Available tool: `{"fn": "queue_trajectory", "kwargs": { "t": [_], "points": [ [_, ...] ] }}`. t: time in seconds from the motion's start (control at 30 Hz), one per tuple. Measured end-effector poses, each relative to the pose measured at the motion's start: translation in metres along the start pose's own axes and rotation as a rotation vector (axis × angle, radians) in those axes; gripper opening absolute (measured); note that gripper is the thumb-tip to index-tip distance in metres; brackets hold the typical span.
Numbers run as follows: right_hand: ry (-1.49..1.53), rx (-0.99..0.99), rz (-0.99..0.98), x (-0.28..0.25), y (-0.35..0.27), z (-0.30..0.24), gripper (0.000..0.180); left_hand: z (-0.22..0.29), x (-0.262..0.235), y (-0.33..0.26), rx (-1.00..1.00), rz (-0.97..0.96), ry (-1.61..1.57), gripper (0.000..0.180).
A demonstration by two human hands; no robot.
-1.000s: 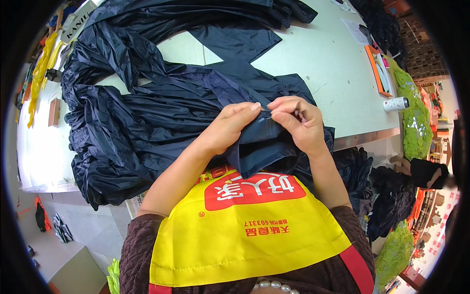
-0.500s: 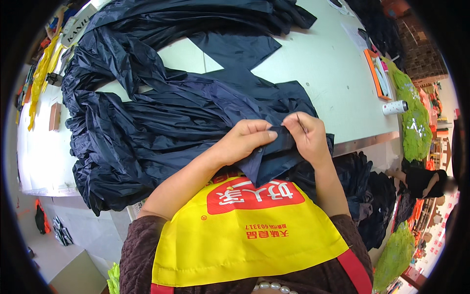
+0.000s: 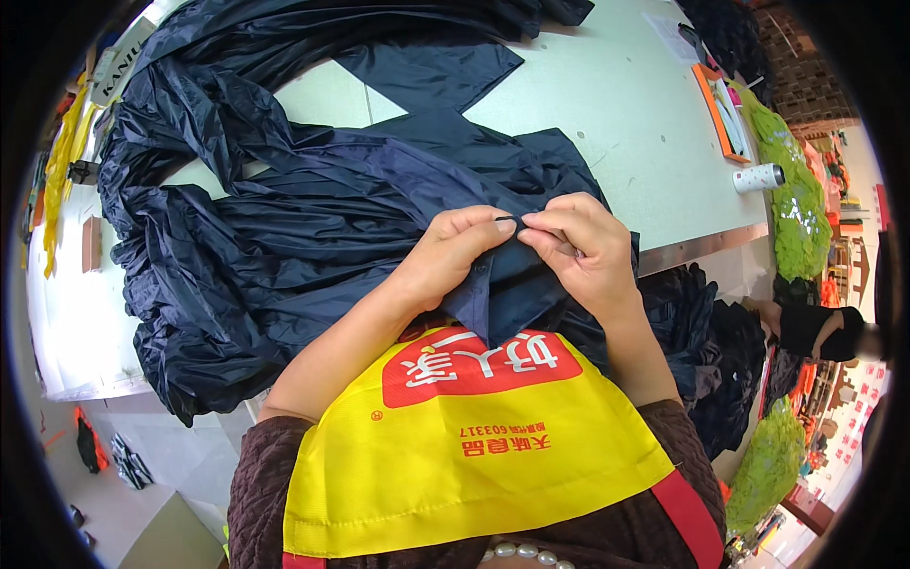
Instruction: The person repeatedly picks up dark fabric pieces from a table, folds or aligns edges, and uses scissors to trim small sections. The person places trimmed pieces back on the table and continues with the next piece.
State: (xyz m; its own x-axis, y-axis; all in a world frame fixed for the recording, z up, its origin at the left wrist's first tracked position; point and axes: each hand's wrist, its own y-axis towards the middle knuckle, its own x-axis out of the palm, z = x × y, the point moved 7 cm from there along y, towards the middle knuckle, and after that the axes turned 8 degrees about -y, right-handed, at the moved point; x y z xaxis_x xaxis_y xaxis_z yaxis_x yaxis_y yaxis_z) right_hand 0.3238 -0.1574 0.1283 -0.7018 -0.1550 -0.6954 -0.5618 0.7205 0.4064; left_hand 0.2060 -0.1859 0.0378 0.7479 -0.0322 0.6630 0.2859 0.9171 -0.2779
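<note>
A dark navy, thin shiny garment (image 3: 303, 213) lies bunched over the table, its near edge drawn up in front of my apron. My left hand (image 3: 450, 251) pinches that edge between thumb and forefinger. Right beside it, my right hand (image 3: 590, 251) closes its fingertips on the same edge, so the two pinches nearly meet. A small dark, shiny bit shows among the right fingers, too small to name. Below the hands a pointed corner of the cloth (image 3: 474, 302) hangs down, with small dots like snaps or buttons along it.
A pale table (image 3: 607, 104) carries more navy cloth at the far side. Toward its right edge are a white cup (image 3: 758, 177) and an orange-edged tray (image 3: 713, 114). Green cloth piles (image 3: 796, 218) and a person in black (image 3: 820, 332) are at right. A small brown box (image 3: 92, 244) sits left.
Both hands have shifted slightly up and left in the picture. My right fingers have turned and moved closer to the left thumb, on the cloth edge.
</note>
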Motion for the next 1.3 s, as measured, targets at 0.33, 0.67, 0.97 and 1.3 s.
{"fn": "queue_trajectory", "kwargs": {
  "t": [0.33, 0.67, 0.97, 1.3],
  "points": [
    [0.026, -0.206, 0.087, -0.016, -0.006, -0.016, 0.018, -0.004, 0.001, 0.0, 0.06, 0.058, 0.008, 0.016],
    [-0.011, 0.126, -0.181, -0.044, -0.019, 0.003, 0.024, 0.003, 0.013, -0.009, 0.013, 0.015, -0.026, 0.022],
    [-0.339, -0.187, -0.216, -0.036, -0.023, 0.01, 0.027, -0.003, 0.012, -0.01, -0.042, 0.044, -0.092, 0.022],
    [-0.28, -0.207, -0.252, -0.025, -0.022, 0.007, 0.028, -0.008, 0.014, -0.009, -0.045, 0.02, -0.082, 0.023]
  ]
}}
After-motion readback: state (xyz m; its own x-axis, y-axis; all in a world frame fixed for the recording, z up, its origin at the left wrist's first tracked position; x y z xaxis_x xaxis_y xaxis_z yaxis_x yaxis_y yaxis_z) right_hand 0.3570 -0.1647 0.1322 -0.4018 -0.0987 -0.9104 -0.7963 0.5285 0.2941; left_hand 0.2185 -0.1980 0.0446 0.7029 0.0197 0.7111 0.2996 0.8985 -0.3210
